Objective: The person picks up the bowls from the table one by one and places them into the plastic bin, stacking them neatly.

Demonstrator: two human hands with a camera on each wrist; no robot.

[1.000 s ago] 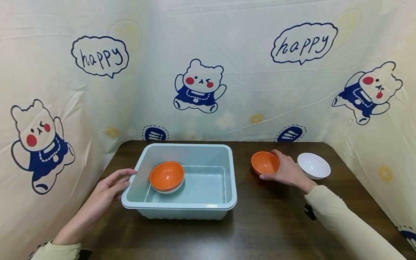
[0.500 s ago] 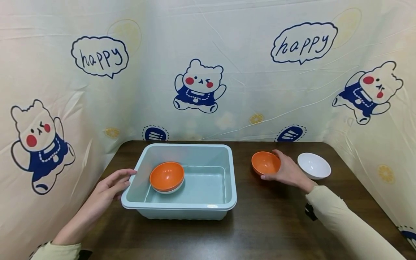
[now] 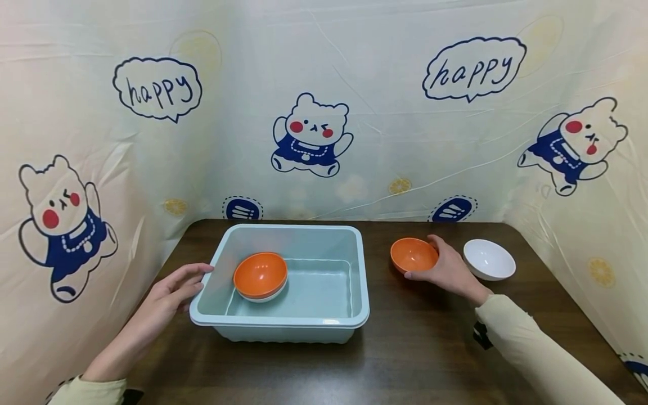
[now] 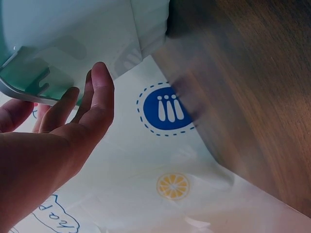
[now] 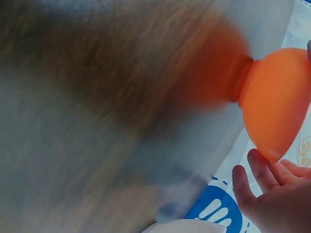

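Note:
On the right part of the table, my right hand [image 3: 451, 269] grips an orange bowl [image 3: 412, 256] by its rim, thumb on the near side and fingers on the far side. In the right wrist view the orange bowl [image 5: 277, 102] stands upright above its reflection in the tabletop. A white bowl [image 3: 489, 259] sits just right of that hand. My left hand [image 3: 169, 295] touches the left rim of a light blue basin [image 3: 278, 322], its longer fingers extended along the outer wall in the left wrist view. Inside the basin, another orange bowl [image 3: 260, 274] is nested in a white bowl [image 3: 263, 298].
The dark wooden table [image 3: 405, 360] carries the basin on its left half. A printed cloth [image 3: 385, 140] with cartoon bears hangs behind the table and along both sides, close to its edges.
My right forearm and hand have shifted very slightly to the left, with the held orange bowl. The left hand, the basin and the other bowls stay as they were.

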